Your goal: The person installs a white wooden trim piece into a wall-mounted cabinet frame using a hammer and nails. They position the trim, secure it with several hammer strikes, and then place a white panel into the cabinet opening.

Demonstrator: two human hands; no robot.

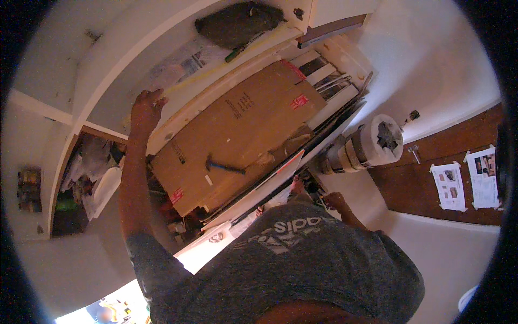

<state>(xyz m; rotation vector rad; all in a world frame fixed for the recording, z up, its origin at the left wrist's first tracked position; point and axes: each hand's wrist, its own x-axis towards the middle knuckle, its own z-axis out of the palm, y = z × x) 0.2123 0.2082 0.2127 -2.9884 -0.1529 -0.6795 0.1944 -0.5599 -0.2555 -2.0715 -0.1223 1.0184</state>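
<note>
My left hand (148, 109) is raised at the front edge of a white shelf (116, 81), its fingers bent and partly apart, with nothing visible in them. Low at my right side is my right hand (335, 201), small and dark; its fingers are too unclear to read. Between the two, a large flat cardboard box (237, 124) lies at a slant. On it rests a hammer (226, 166) with a blue handle. The shelf holds a dark crumpled cloth or bag (240, 24) and a green-handled tool (235, 54).
A thick wrapped roll (353, 146) leans right of the box, beside long thin boards (337, 119). Two printed sheets (449, 186) are taped to a brown panel (410, 183). An open compartment (73, 216) at the left holds plastic bags (94, 156).
</note>
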